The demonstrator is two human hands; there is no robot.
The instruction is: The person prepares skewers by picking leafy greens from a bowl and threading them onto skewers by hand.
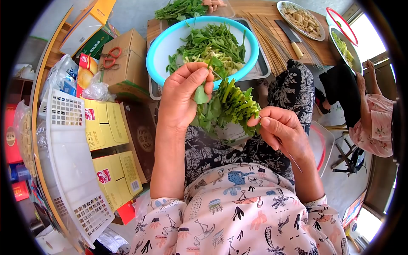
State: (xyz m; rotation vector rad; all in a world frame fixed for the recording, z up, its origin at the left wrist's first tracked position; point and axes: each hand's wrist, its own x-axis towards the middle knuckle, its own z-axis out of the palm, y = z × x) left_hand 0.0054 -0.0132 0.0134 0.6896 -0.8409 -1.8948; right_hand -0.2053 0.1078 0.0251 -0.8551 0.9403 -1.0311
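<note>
In the head view my right hand [285,131] pinches a thin skewer [294,162], whose lower end sticks out below my fingers. Bunched green stems with leaves [239,103] are threaded along it, and leaves hang down on the left side. Close to the skewer's upper tip, my left hand [187,91] has thumb and fingers closed on a leafy green [201,94]. Part of that green is hidden inside the fingers. Just beyond both hands stands a blue-rimmed basin [154,68] holding loose leafy greens [219,40].
Bare skewers [267,42] and a cleaver [288,33] lie on the wooden table beside a plate of cut pieces [301,19]. Another person [374,121] sits at the right by a bowl [345,49]. Cardboard boxes [127,59] and a white plastic rack [68,161] stand left.
</note>
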